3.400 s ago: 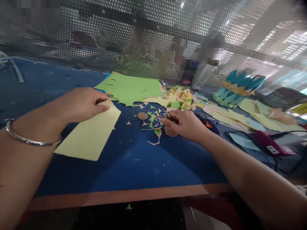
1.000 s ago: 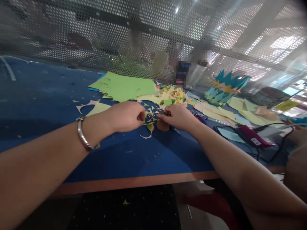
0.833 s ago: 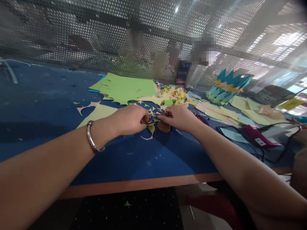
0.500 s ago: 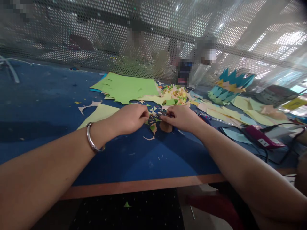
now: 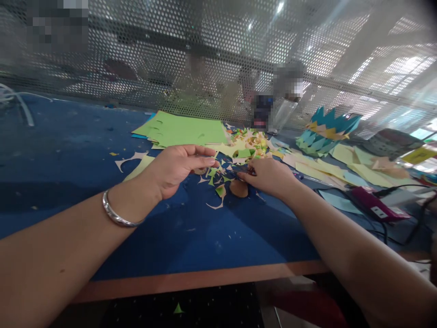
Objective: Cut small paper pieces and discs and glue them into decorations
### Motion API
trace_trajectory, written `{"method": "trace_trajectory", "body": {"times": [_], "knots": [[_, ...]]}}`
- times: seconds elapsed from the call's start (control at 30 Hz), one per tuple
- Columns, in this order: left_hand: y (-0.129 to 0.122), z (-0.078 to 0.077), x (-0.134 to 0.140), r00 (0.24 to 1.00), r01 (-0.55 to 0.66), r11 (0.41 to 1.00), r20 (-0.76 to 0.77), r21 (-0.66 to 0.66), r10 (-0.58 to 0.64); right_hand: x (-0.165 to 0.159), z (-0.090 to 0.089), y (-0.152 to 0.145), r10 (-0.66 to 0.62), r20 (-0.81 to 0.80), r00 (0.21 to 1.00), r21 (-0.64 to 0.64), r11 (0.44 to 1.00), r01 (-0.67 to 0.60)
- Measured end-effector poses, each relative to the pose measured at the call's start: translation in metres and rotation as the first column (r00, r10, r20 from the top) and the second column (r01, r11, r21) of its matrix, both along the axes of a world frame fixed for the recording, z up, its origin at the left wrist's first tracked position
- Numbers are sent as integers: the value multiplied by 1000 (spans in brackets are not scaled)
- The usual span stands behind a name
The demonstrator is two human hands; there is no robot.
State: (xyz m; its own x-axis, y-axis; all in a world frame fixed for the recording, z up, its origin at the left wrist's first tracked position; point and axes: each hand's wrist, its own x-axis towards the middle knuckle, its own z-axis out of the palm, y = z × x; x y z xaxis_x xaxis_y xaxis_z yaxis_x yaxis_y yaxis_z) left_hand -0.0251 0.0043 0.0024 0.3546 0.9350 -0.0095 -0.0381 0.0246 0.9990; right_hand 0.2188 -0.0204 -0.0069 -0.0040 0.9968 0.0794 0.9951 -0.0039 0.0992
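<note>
My left hand (image 5: 170, 171) hovers over the paper scraps, its thumb and fingers stretched out and apart, with nothing plainly held. A silver bangle (image 5: 116, 214) circles that wrist. My right hand (image 5: 269, 175) is curled beside the scraps, closed on what look like dark scissors (image 5: 240, 169), mostly hidden by the fingers. Between the hands lie small green and pale cut paper scraps (image 5: 215, 174). A brown rounded piece (image 5: 239, 188) rests just below the right fingertips. A curved pale strip (image 5: 216, 205) lies nearer me.
Green paper sheets (image 5: 187, 130) are stacked at the back, beside a heap of curled paper bits (image 5: 251, 141). On the right stand a teal paper crown-like piece (image 5: 327, 130) and a magenta power strip (image 5: 377, 205) with cables. A perforated metal screen (image 5: 153, 59) borders the table.
My left hand has opened from a closed, pinched shape and turned, with its fingers now extended. My right hand stays curled near the scraps, and the brown piece shows more.
</note>
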Motion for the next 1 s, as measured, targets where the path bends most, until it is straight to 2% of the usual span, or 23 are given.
{"method": "trace_trajectory", "body": {"times": [0.13,0.23,0.3,0.37,0.43,0.5,0.53,0.63,0.73,0.87,1.0], "knots": [[-6,-2,5,994,19,993,111,-116,-6,-6,3,-9,-7,59,998,61,998,4],[-11,-1,8,983,-2,983,178,-181,35,-13,7,-19,69,27,997,241,968,-73],[-13,-1,10,979,-9,981,200,-196,49,-20,8,-26,234,1,972,409,887,-214],[-15,-2,12,975,-10,977,216,-213,57,-27,8,-33,426,56,903,516,762,-391],[-17,-2,14,968,-8,972,240,-235,66,-33,6,-37,569,150,808,541,637,-549],[-19,-2,16,958,-7,968,276,-250,78,-37,5,-39,635,227,739,527,558,-641],[-20,-2,17,954,-8,967,288,-255,84,-38,5,-39,645,254,720,521,536,-664],[-22,-3,19,950,-3,964,302,-265,86,-40,4,-38,657,278,701,501,523,-689],[-23,-5,19,951,6,966,301,-259,75,-39,2,-36,698,200,687,534,510,-674],[-22,-6,17,970,0,966,233,-260,63,-39,-3,-33,774,-61,631,662,504,-554],[-23,-3,16,989,24,972,145,-235,10,-40,-3,-29,781,-319,537,724,566,-393]]}}
